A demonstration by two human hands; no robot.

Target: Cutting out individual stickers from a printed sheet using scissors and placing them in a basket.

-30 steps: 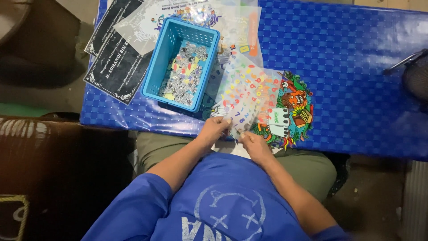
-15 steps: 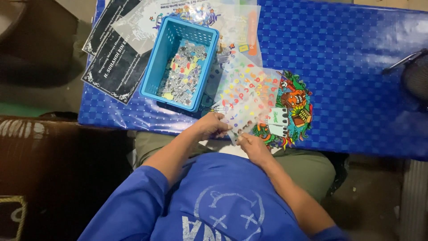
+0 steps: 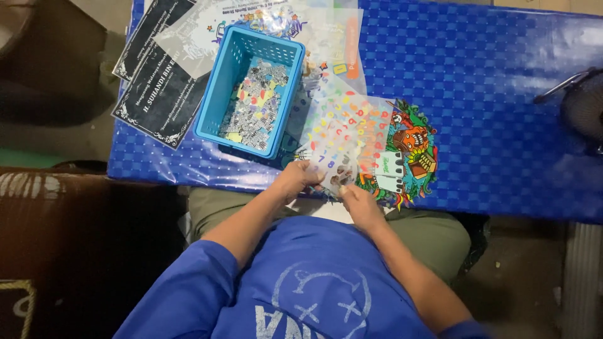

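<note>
Left hand: our left hand (image 3: 300,179) is curled at the near edge of the clear sticker sheet (image 3: 342,141), fingers closed on its lower left corner.
Right hand: our right hand (image 3: 358,199) pinches the same sheet's bottom edge — thumb and fingertips closed on it, though we cannot tell whether they grip the film alone or one sticker.
Sheet: it lies over the blue table cover (image 3: 502,94), partly covering a colourful cartoon print (image 3: 411,154), just right of the blue basket (image 3: 251,88) of small cut pieces.
Step in hand: we judge that we are working a sticker loose at the sheet's near edge.
Next move: it likely calls for a steady hold with the left hand and a fine peel with the right — gently, so the film does not crease.
</note>
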